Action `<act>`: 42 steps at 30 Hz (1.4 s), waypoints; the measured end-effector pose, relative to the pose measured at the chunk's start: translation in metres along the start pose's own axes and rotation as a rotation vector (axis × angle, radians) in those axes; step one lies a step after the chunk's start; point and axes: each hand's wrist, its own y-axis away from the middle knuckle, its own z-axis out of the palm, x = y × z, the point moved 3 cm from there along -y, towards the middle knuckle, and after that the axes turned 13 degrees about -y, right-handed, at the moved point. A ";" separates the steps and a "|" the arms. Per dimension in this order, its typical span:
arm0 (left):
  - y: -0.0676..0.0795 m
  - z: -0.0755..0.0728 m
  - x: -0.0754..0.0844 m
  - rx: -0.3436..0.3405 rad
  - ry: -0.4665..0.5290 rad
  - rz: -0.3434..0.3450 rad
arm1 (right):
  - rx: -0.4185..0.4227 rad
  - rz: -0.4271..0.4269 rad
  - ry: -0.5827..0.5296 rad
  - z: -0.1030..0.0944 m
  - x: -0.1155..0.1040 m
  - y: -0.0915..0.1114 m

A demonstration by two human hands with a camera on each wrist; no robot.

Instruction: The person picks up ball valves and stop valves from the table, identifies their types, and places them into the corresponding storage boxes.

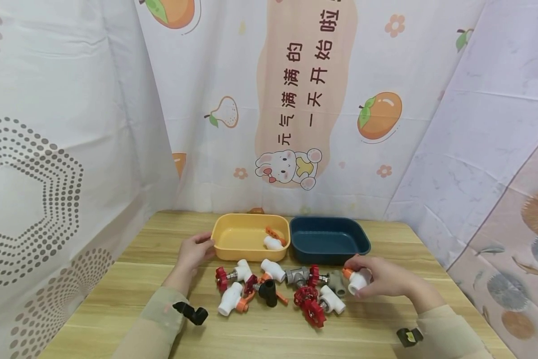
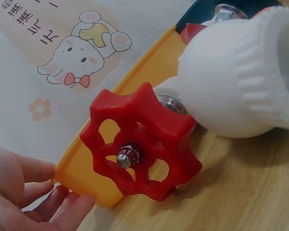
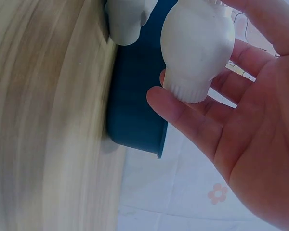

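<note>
My right hand [image 1: 381, 276] holds a white plastic ball valve [image 1: 358, 282] with an orange handle, just in front of the dark blue bin. In the right wrist view, the thumb and fingers surround the round white valve body [image 3: 197, 43]. At the far left, my left hand [image 1: 193, 254] touches the left end of the yellow bin [image 1: 251, 254]. Its fingers lie relaxed against the bin's corner in the left wrist view. Inside the yellow bin is a white valve [image 1: 273, 243] with an orange handle. Dark blue walls form the other bin [image 1: 327, 259].
Between the hands lie several valves and fittings: a red-wheeled white valve [image 1: 243, 271], a white ball valve [image 1: 230, 299], a black fitting [image 1: 268, 293], a grey valve [image 1: 298, 275] and a red handwheel [image 1: 314, 313]. A printed curtain [image 1: 233, 189] hangs behind the wooden table [image 1: 251, 339].
</note>
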 end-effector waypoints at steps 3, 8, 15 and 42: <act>0.000 0.000 0.000 -0.002 0.001 0.000 | -0.001 0.001 -0.009 0.000 -0.003 0.000; 0.001 -0.001 0.001 0.000 -0.004 -0.003 | 0.006 -0.005 -0.012 -0.003 -0.012 -0.001; -0.001 -0.001 0.001 -0.006 0.003 -0.017 | 0.014 -0.002 -0.020 -0.009 -0.023 -0.004; -0.001 0.000 0.000 0.002 -0.024 -0.013 | 0.062 -0.039 -0.034 -0.017 -0.031 -0.036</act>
